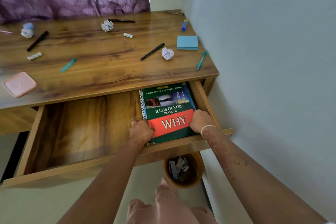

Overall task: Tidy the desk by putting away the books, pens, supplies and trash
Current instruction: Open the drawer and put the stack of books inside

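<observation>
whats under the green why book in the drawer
A spiral-bound book lies beneath the green book; only its white coil and a blue edge show. Its cover, and anything further down, is hidden.

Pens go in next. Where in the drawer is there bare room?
The drawer floor is bare from its left wall across to the spiral notebook. The right end is crowded: the green book lies atop the notebook, with the left hand and right hand at its sides.

The wooden desk (101, 71) carries 3 crumpled paper balls (167, 53), 3 black pens (152, 51), 2 teal pens (68, 65), a blue sticky-note pad (187, 42), a pink tray (19, 84) and a blue marker (184, 25).
</observation>
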`<state>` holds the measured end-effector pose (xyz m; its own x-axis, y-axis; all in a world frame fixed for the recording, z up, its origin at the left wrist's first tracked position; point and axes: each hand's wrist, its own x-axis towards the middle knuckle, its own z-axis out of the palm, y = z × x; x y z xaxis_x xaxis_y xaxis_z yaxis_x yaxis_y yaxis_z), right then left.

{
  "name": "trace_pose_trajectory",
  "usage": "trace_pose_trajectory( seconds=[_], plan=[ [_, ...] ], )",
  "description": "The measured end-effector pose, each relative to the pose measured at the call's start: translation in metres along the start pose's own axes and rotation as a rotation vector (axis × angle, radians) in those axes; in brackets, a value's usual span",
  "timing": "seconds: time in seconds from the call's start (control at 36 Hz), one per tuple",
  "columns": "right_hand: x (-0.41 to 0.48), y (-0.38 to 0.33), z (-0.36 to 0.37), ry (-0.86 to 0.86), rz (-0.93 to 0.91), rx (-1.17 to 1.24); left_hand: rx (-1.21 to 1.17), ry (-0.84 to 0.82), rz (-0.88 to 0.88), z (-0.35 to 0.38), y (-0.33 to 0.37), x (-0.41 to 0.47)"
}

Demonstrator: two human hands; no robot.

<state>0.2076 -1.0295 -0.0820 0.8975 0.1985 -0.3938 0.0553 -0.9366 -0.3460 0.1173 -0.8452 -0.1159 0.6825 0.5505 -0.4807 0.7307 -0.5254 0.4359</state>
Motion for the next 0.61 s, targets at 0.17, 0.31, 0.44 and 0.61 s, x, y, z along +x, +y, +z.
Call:
trace_pose_trajectory(
  seconds=[0.17,0.31,0.44,0.61],
  plan=[
    [-0.007,0.005,-0.001,-0.026,-0.037,-0.154,0.102,-0.025,0.066,0.004,0.004,0.0],
    [-0.015,0.006,-0.007,0.011,-0.067,-0.335,0.151,-0.048,0.12,0.007,0.008,-0.003],
    [-0.026,0.01,-0.01,0.227,-0.255,-0.339,0.131,-0.091,0.126,0.008,0.009,-0.005],
    [-0.015,0.029,-0.014,0.506,-0.304,-0.166,0.018,-0.063,0.118,0.007,0.012,-0.008]
  ],
)
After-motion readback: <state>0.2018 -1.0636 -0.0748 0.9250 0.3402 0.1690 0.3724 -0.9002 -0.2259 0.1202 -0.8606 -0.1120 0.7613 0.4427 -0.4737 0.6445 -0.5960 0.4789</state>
